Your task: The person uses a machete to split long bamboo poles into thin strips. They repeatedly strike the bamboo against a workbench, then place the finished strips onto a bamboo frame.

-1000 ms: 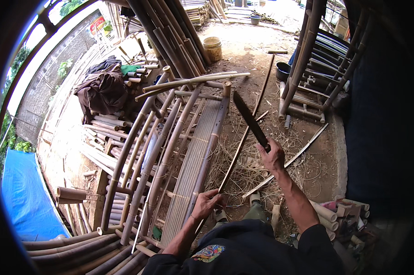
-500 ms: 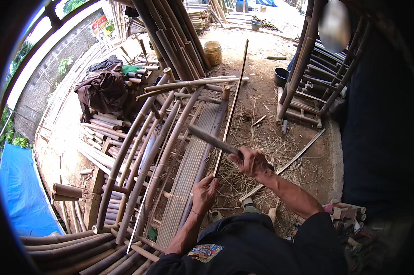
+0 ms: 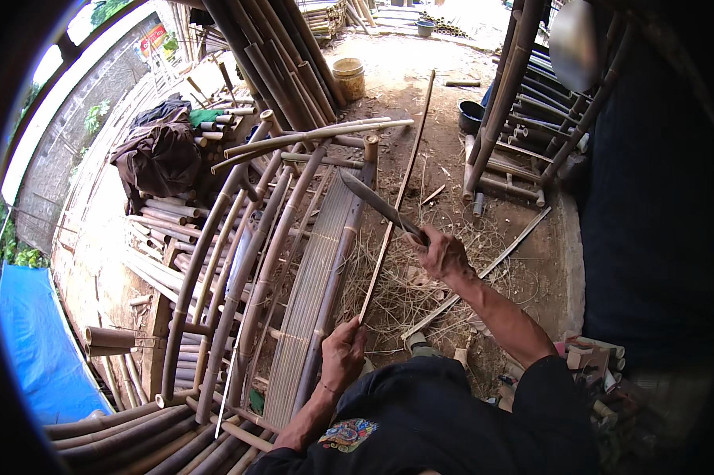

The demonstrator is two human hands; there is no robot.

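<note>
My left hand is closed around the near end of a long, thin bamboo strip, which slants away from me to the far middle. In my right hand is the handle of a machete. Its dark blade points to the far left and crosses over the strip; I cannot tell whether the two touch. Just left of the strip stands a bamboo bench with a slatted seat, and the blade's tip overlaps the seat's far part.
Thin shavings litter the ground, with a split bamboo piece lying across them. A bamboo frame stands at the right. Bamboo poles lean beside a yellowish bucket. A blue tarp spreads at the far left.
My right hand and the machete have moved farther from my left hand, up along the strip. The blade has turned, showing more of its broad side. The whole view has shifted slightly.
</note>
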